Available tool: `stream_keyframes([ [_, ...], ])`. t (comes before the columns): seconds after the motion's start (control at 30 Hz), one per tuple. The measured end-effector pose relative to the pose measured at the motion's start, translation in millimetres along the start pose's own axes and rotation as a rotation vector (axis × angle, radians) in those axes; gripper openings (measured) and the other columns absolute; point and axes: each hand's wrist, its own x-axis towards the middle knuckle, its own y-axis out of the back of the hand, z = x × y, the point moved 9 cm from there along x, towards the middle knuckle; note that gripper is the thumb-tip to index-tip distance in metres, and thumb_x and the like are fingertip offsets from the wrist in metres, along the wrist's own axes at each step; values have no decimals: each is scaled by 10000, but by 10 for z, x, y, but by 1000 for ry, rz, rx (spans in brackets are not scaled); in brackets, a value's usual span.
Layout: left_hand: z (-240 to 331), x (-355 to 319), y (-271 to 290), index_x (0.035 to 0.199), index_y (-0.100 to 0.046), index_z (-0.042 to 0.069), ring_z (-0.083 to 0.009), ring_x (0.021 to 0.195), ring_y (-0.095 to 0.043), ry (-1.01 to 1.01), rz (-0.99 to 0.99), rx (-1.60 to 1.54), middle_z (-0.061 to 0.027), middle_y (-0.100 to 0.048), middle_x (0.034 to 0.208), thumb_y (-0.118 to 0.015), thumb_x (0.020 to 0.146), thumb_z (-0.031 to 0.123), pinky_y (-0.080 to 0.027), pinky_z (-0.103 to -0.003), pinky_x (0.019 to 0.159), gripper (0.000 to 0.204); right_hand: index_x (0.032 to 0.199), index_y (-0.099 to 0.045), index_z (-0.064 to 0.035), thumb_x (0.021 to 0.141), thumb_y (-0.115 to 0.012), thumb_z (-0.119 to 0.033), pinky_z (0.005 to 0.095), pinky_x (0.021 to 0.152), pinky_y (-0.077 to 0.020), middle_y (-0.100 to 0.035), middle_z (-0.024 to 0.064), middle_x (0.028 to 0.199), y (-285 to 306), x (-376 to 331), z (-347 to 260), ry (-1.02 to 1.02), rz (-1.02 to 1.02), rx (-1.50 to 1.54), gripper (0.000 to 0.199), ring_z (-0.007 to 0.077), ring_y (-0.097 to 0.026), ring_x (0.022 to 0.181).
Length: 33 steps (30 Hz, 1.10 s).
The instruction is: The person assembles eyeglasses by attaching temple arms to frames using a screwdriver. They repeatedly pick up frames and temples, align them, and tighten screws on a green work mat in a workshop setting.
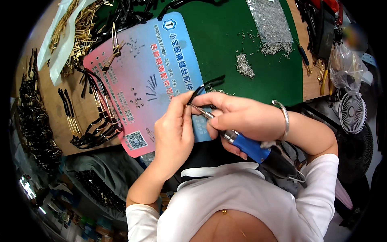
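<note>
My left hand (174, 131) is closed in a pinch on a black curved eyeglass part (209, 83), which looks like a temple arm. In my right hand (252, 115) is a blue electric screwdriver (249, 147), its metal tip angled up and left against the part, close to my left fingertips. The right index finger also reaches the part. My fingers hide the exact spot where tip and part meet. Beneath both hands lies a pink and blue printed mat (137, 80) with small dark pins and loose bits on it.
Assembled eyeglass frames (100, 131) and gold temple wires (84, 28) lie at the left. On the green surface (217, 40) are a heap of tiny silvery parts (244, 66) and a clear bag (270, 20). A small fan (352, 112) stands at the right.
</note>
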Motion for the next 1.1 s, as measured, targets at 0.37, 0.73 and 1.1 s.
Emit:
stream_keyframes([
  [0.37, 75, -33, 82, 1020, -475, 20, -50, 615, -493, 79, 57, -232, -27, -569, 751, -408, 952, 117, -401, -174, 549, 136, 1271, -360, -13, 813, -459, -2, 408, 733, -487, -538, 236, 1076, 216, -418, -286, 697, 497, -1100, 468, 383, -570, 898],
  [0.73, 297, 571, 1374, 876, -542, -11, -284, 662, -584, 31, 243, 486, -148, -597, 756, -601, 812, 113, -454, -342, 611, 152, 1234, -380, 6, 832, -433, -39, 379, 830, -463, -534, 213, 1142, 368, -341, -290, 572, 350, -952, 407, 361, -561, 990],
  [1.1, 321, 1265, 1231, 903, -498, -6, -344, 719, -567, -208, 205, 845, -185, -571, 738, -591, 808, 153, -439, -407, 649, 207, 1196, -446, -7, 836, -442, -55, 359, 842, -466, -567, 185, 1114, 370, -342, -312, 543, 393, -923, 363, 331, -578, 985],
])
